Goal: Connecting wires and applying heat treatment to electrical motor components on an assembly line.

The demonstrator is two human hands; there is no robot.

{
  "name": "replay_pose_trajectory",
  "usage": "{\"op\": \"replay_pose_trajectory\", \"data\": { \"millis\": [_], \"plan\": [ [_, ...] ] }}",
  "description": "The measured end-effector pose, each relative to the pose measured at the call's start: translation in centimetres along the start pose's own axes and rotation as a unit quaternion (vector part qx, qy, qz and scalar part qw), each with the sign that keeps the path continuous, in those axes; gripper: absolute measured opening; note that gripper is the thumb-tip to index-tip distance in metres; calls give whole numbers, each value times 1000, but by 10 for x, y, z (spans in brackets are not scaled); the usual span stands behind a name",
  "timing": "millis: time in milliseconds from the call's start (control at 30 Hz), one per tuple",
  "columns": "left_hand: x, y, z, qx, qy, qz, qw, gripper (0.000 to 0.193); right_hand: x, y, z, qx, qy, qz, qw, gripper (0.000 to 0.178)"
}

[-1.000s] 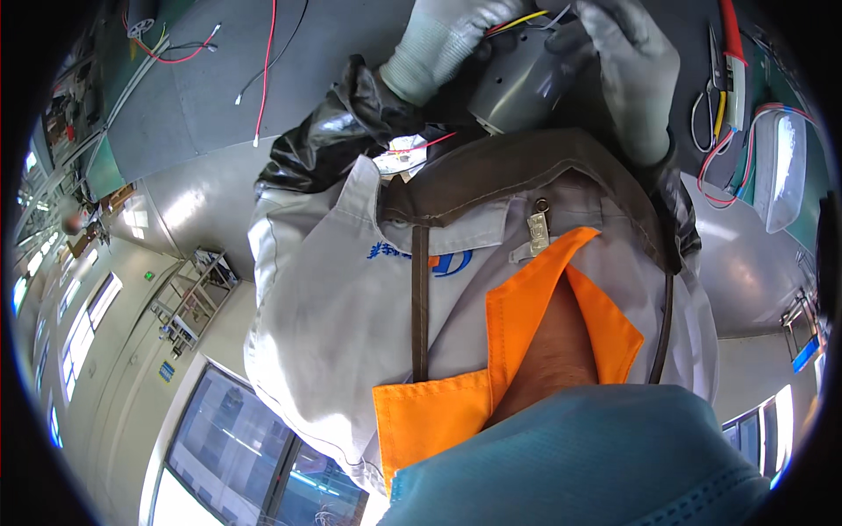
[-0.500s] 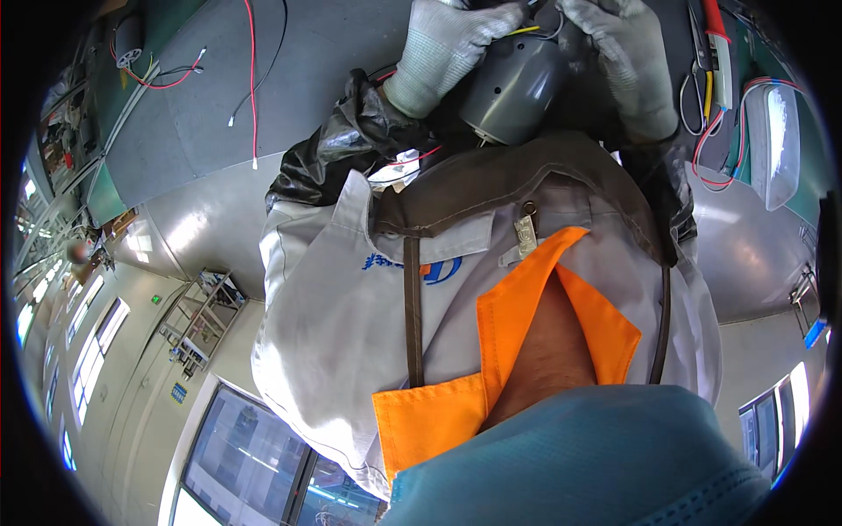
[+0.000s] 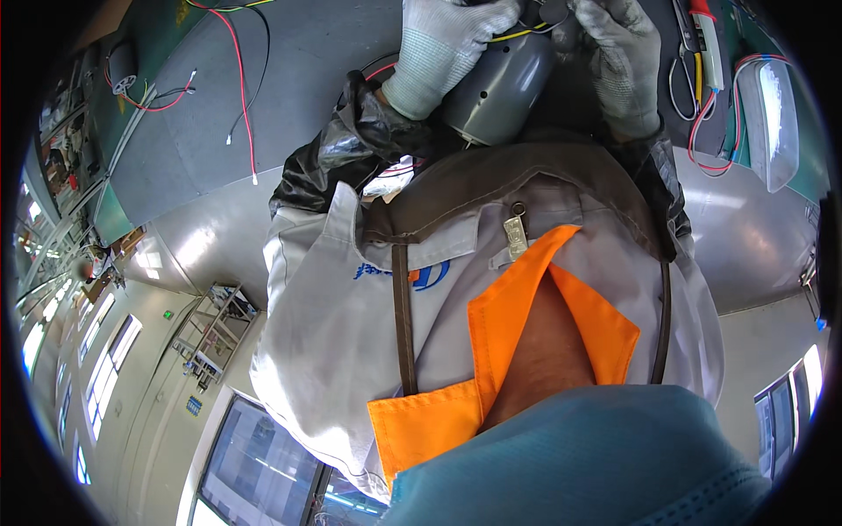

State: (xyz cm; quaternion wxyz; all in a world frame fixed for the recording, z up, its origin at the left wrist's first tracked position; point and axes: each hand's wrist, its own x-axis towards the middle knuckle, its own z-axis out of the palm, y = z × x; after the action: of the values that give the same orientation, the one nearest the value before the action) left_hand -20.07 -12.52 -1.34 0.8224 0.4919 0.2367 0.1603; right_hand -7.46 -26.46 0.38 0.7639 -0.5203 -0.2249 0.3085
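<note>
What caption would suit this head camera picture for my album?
Two gloved hands, left hand and right hand, grip a grey cylindrical motor with yellow wire above a grey workbench.

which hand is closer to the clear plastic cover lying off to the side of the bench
Right. The right hand, gloved and on the grey motor, sits beside the clear plastic cover, with scissors between them. The left hand grips the motor's far side.
</note>
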Motion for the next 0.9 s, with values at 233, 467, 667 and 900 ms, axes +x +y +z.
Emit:
{"op": "replay_pose_trajectory", "data": {
  "millis": [233,467,667,900],
  "plan": [
    [0,3,-5,-58,-29,-21,998,16,1,-15,-2,1,-37,42,998,48],
    [9,0,24,54,0,17,998,11,27,-41,-20,-156,-170,180,956,40],
    [-10,14,38,272,36,113,955,15,5,-43,-5,-540,-86,-135,826,15],
    [-31,8,37,312,133,136,931,22,19,-18,-46,-240,77,217,943,8]
  ]
}}
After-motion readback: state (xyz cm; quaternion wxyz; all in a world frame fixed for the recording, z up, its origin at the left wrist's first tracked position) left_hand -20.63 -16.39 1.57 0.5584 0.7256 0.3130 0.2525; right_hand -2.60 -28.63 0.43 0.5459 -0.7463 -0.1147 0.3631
